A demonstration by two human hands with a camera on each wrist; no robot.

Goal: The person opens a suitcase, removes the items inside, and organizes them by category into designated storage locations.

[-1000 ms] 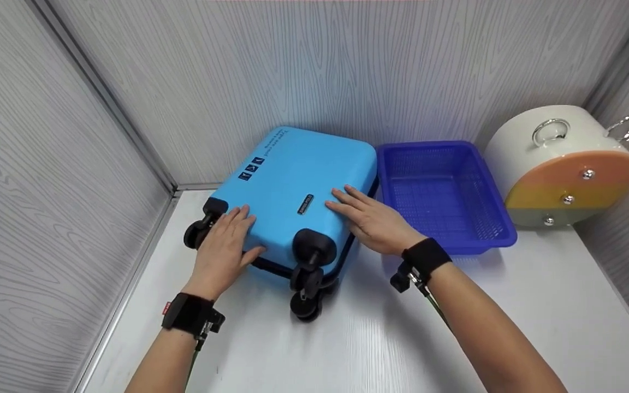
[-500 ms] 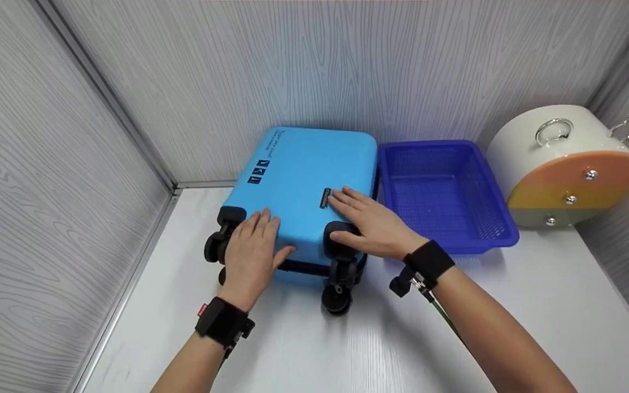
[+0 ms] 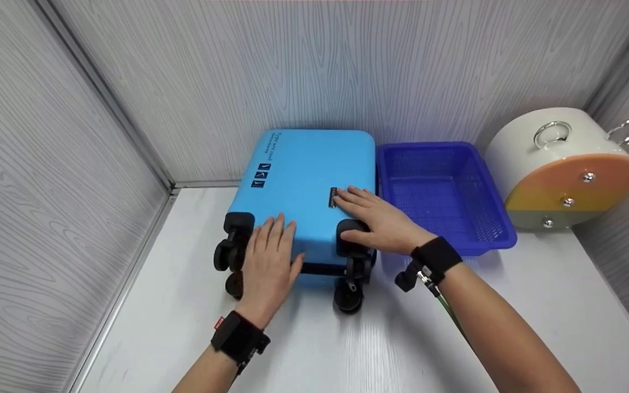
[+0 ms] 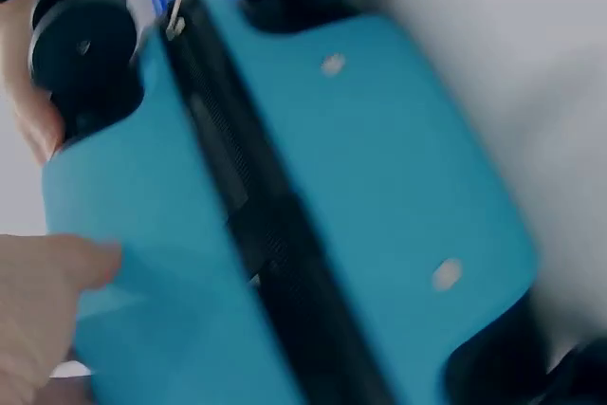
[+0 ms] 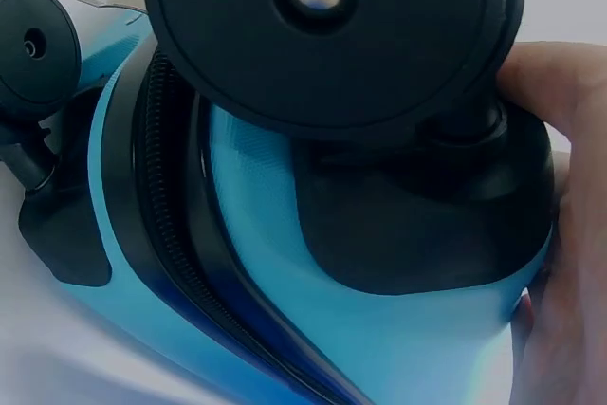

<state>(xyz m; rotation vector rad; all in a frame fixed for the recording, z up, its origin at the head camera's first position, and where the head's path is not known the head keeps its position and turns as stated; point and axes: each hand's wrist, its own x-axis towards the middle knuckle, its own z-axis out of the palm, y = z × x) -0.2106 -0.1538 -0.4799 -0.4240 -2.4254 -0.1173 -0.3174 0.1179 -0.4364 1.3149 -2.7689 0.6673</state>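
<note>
A bright blue suitcase (image 3: 309, 169) lies flat on the white table, its wheeled end towards me. My left hand (image 3: 271, 262) rests on the near edge, fingers extended over the upper shell between the black wheel mounts. In the left wrist view, its thumb lies against the blue end beside the black zip (image 4: 247, 187). My right hand (image 3: 383, 221) lies on the near right corner with straight fingertips by the small nameplate (image 3: 333, 197). Its thumb reaches across the black wheel mount (image 3: 350, 234). A large black wheel (image 5: 322, 45) fills the top of the right wrist view.
Right of the suitcase stands a blue-purple plastic basket (image 3: 445, 202) with mesh sides. Beyond it is a rounded white box (image 3: 538, 131) with an orange, yellow and green front and metal ring handles. Grey wood-patterned walls (image 3: 211, 82) enclose the table at the back and sides.
The suitcase has swivelled, its wheeled end swinging right until it sits nearly square to the back wall. My left hand has travelled right with it; my right hand has shifted slightly right.
</note>
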